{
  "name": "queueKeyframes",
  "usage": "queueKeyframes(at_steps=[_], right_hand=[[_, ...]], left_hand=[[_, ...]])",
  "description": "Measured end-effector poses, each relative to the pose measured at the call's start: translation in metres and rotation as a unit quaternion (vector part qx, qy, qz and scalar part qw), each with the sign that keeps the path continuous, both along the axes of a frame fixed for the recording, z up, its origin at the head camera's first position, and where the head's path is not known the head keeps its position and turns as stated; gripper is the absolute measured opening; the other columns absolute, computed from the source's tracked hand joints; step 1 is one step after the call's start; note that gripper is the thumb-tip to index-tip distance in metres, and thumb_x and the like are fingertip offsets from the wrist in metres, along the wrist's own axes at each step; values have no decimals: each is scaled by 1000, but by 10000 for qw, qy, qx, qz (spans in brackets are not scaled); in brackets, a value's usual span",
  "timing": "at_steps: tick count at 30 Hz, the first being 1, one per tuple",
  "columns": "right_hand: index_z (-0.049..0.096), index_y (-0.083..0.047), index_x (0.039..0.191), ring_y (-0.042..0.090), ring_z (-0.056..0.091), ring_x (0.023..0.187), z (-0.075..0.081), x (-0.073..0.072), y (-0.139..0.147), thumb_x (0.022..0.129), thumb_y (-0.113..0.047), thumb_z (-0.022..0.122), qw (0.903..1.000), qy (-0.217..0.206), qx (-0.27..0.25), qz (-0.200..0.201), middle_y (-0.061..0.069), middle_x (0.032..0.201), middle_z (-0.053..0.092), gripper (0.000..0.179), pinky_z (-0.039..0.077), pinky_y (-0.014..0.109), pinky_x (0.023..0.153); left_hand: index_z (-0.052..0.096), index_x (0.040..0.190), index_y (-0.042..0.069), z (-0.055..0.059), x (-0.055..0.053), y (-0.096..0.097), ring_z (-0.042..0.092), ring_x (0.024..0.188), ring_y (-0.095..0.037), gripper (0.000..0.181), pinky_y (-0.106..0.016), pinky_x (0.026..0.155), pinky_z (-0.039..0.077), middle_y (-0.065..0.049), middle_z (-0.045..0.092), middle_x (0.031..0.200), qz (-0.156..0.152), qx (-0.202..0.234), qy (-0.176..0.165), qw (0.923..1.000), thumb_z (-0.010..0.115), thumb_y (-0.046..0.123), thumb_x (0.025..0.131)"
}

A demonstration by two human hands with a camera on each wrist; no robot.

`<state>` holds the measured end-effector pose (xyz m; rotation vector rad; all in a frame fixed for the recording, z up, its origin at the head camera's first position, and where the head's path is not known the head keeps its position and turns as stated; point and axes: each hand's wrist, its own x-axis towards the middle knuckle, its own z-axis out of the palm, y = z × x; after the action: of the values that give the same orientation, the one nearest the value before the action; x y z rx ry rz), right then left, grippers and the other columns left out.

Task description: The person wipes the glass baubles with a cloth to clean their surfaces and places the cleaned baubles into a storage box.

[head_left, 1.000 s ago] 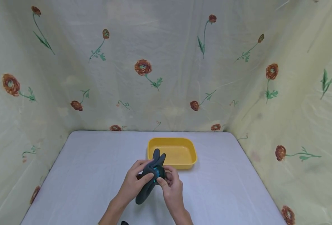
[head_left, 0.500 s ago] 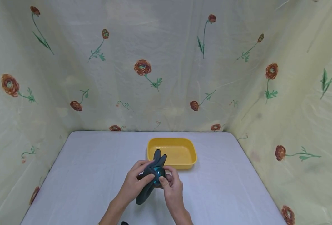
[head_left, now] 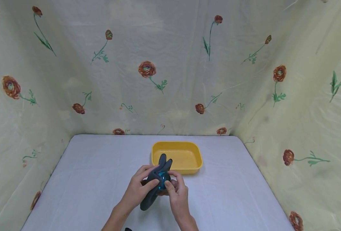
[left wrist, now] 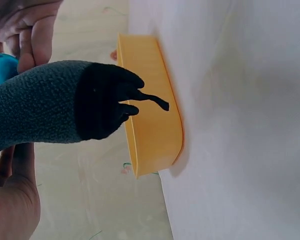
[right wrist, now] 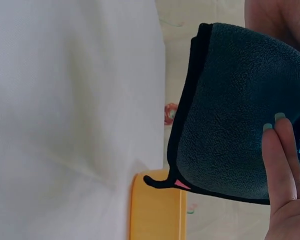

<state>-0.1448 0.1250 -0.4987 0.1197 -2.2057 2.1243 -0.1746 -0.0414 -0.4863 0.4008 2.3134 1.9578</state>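
Observation:
A dark grey fleecy cloth [head_left: 149, 200] with black edging is bunched against a shiny teal ball [head_left: 164, 179] in front of me. My left hand [head_left: 141, 183] grips the cloth, its thumb pressing it to the ball's left side. With thumb and fingers, my right hand [head_left: 176, 189] holds the ball from the right. The left wrist view shows the cloth [left wrist: 40, 102] hanging in a fold, the ball [left wrist: 1, 69] partly hidden behind it. In the right wrist view, two right-hand fingers [right wrist: 280, 165] lie over the cloth [right wrist: 230, 115], whose corner loop hangs free.
Behind the hands, a yellow rectangular tray [head_left: 179, 170] stands on the white-covered table [head_left: 231, 192]. A small dark object [head_left: 128, 229] shows at the bottom edge of the head view. Flower-printed curtain [head_left: 173, 106] surrounds the table at the back and sides.
The cloth and ball have shifted slightly right, and more of the ball's bright teal surface faces up. My right thumb has slid a little to the right. Both hands keep their hold.

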Motion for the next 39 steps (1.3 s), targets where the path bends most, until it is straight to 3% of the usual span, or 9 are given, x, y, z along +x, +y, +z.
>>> queueKeyframes(at_steps=[8,17,25,34,39], right_hand=[[43,-11,138,23,75,79,1,1,-1,102,-32,55,9999,-53,2,-108,23,100,72,43,63,32,73],[45,-19,136,18,74,80,-3,1,-1,98,-29,61,9997,-34,-72,-224,16,103,72,42,63,31,74],[47,-12,136,19,72,81,0,2,-3,94,-25,68,9987,271,208,-373,17,108,72,49,62,27,74],[50,-13,135,14,68,86,0,3,-6,87,-24,75,9965,448,468,-520,5,110,72,56,59,22,79],[51,-12,134,15,68,87,-2,2,-6,85,-22,77,9957,539,502,-561,5,111,70,56,59,22,82]], left_hand=[[62,132,33,1,0,0,57,115,-21,43,-29,91,58,3,56,128,5,33,13,10000,71,39,91],[63,132,32,0,0,-1,57,116,-22,42,-30,92,59,3,57,128,43,80,-4,10000,70,39,91],[62,133,32,1,-1,-3,57,117,-22,43,-33,93,58,2,57,128,38,57,-4,10000,70,39,91],[62,132,32,0,-1,-4,58,115,-20,42,-29,91,59,3,57,127,108,111,29,9999,71,36,91],[62,132,33,-1,-2,-4,58,115,-20,42,-28,91,59,4,57,127,130,101,52,9999,71,36,91]])
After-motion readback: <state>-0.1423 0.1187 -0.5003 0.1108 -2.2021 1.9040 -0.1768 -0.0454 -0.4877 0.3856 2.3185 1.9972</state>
